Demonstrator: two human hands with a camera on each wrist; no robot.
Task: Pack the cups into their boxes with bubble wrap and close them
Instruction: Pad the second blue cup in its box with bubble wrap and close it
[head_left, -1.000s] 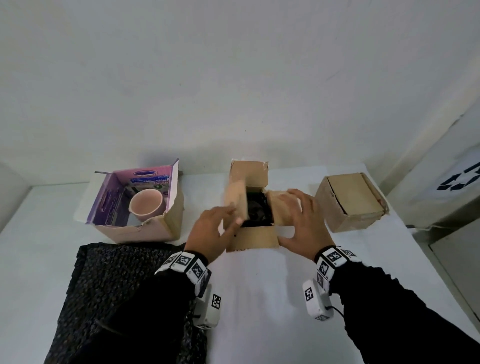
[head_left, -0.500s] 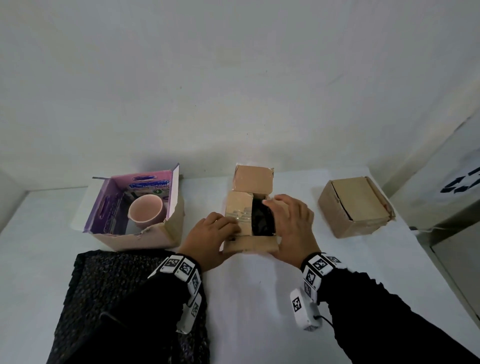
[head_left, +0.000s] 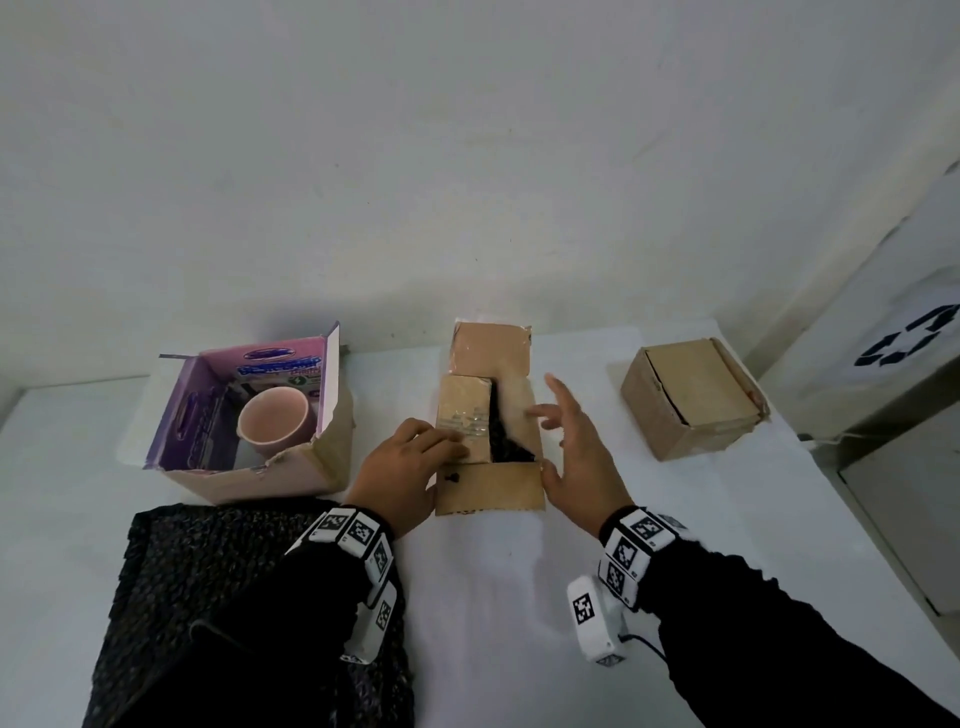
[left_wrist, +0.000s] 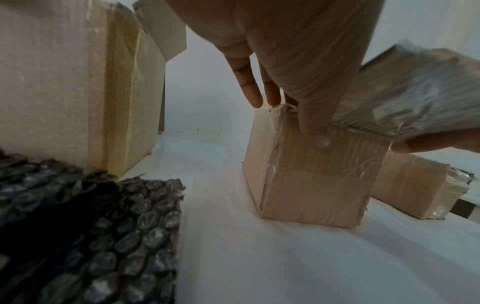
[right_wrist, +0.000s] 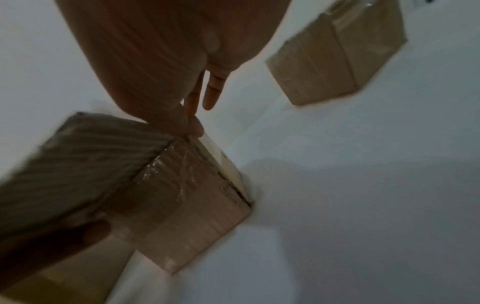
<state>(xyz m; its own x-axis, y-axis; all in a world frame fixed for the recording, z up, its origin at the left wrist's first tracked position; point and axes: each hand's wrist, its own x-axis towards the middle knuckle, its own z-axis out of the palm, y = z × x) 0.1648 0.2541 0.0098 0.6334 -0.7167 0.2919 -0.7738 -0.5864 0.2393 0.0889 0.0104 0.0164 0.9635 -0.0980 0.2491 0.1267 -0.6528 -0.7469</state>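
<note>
The middle cardboard box (head_left: 488, 488) (left_wrist: 311, 185) (right_wrist: 187, 195) stands on the white table, with dark bubble wrap (head_left: 506, 441) showing in a gap between its side flaps. My left hand (head_left: 410, 467) (left_wrist: 285, 61) presses the left flap (head_left: 462, 415) down with flat fingers, its thumb on the box's side. My right hand (head_left: 576, 457) (right_wrist: 168, 61) hovers over the right flap (head_left: 524, 415), fingers spread, thumb at the box's near right corner. The far flap (head_left: 493, 348) and the near flap stand open. A pink cup (head_left: 275, 421) sits in the open purple-lined box (head_left: 249, 478) to the left.
A closed cardboard box (head_left: 691, 405) (right_wrist: 335, 53) sits at the right of the table. A dark bubble wrap sheet (head_left: 208, 571) (left_wrist: 91, 236) lies at the front left, beside the purple box. A white bin with a recycling mark (head_left: 909, 343) stands beyond the table's right edge.
Both side flaps have been folded inward over the wrapped contents. My right hand, which covered the right flap half a second ago, has lifted and spread its fingers. My left hand stays on the left flap.
</note>
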